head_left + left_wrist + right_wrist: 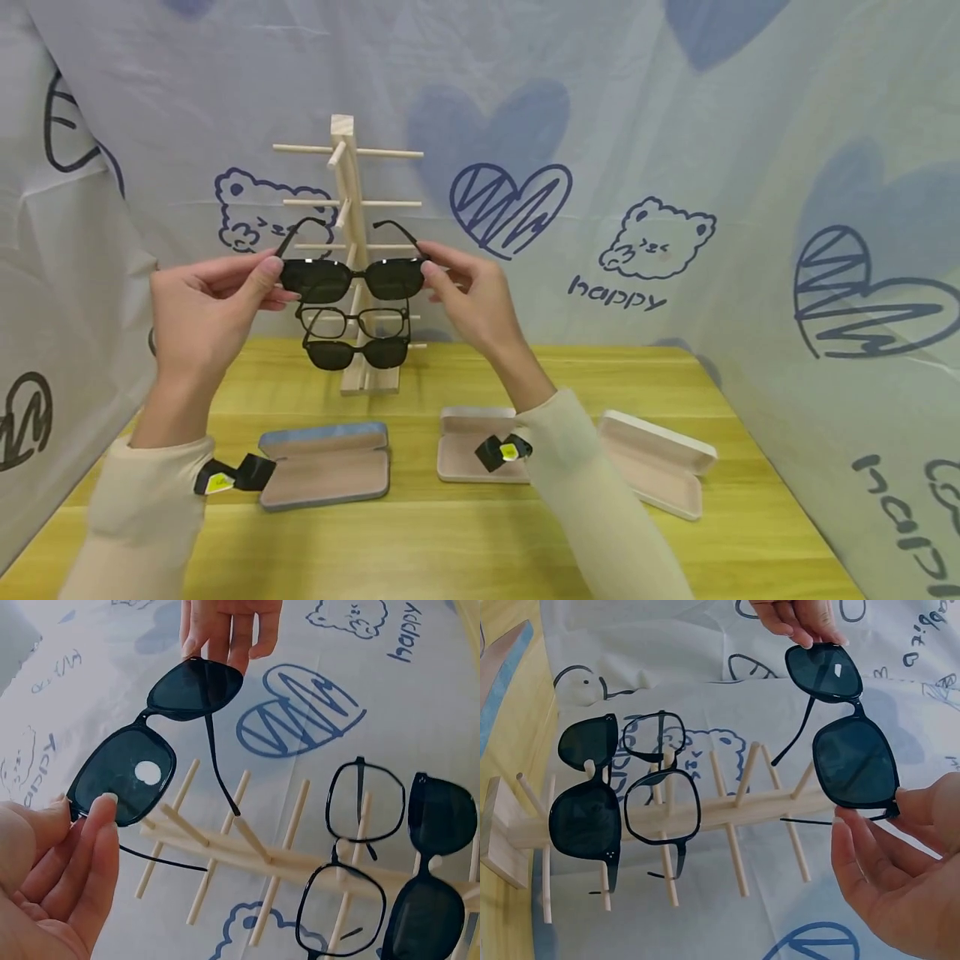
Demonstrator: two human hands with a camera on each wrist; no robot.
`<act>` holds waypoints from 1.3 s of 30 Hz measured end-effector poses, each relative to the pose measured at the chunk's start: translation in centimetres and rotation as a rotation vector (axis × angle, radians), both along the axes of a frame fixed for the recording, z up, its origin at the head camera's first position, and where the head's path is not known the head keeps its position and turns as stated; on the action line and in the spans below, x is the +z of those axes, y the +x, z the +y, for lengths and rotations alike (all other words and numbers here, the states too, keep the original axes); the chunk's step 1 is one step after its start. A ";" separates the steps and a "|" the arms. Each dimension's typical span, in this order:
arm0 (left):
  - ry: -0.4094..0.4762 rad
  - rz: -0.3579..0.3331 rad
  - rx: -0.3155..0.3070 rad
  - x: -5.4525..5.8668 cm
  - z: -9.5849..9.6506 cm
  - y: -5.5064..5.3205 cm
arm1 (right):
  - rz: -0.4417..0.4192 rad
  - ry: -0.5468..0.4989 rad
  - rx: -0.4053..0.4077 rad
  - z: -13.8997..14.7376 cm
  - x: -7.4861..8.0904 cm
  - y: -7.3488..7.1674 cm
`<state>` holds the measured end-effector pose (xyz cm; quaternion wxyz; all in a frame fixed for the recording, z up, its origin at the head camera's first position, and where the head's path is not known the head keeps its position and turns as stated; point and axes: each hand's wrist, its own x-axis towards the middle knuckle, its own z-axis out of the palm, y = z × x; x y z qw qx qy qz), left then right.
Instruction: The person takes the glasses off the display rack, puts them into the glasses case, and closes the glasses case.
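Observation:
A pair of black sunglasses [393, 279] is held up in front of a wooden glasses rack [349, 187], its temples unfolded and pointing toward the rack. My left hand [206, 312] pinches one end of the frame between thumb and fingers. At the opposite hinge my right hand [476, 296] pinches the other end. Lower on the rack hang clear-lens glasses [347, 322], and beneath them another pair of dark sunglasses [330, 356]. In the right wrist view the held sunglasses [855, 761] stand apart from the two pairs on the rack.
Three opened glasses cases stand on the wooden table [315, 550]: a blue-grey case [326, 479] at left, a pale case [457, 471] in the middle partly behind the right forearm, and a white case [660, 467] at right. A printed curtain [600, 125] hangs behind.

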<state>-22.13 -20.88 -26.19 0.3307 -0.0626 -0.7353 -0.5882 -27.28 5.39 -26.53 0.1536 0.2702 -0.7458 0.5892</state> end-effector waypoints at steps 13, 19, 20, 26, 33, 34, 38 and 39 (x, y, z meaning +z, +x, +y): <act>0.078 -0.031 -0.042 -1.2 2.2 1.5 | 0.033 -0.001 -0.053 2.1 -0.8 1.8; 0.154 -0.043 -0.174 -2.0 2.7 1.5 | 0.009 0.008 -0.078 3.3 -1.7 2.3; 0.152 -0.046 -0.189 -2.1 2.8 1.6 | 0.008 0.009 -0.082 3.5 -1.9 2.4; 0.109 -0.089 -0.247 -2.8 3.5 1.7 | 0.011 -0.008 -0.100 4.7 -2.5 2.7; 0.078 -0.205 -0.309 -3.3 4.1 1.9 | -0.027 0.044 -0.135 6.2 -3.2 3.5; 0.072 -0.222 -0.321 -3.4 4.1 1.9 | -0.036 0.049 -0.137 6.4 -3.3 3.7; 0.003 -0.262 -0.358 -3.8 4.5 2.0 | -0.081 0.059 -0.150 7.2 -3.8 4.1; -0.021 -0.268 -0.361 -4.0 4.6 2.0 | -0.094 0.061 -0.155 7.4 -3.9 4.2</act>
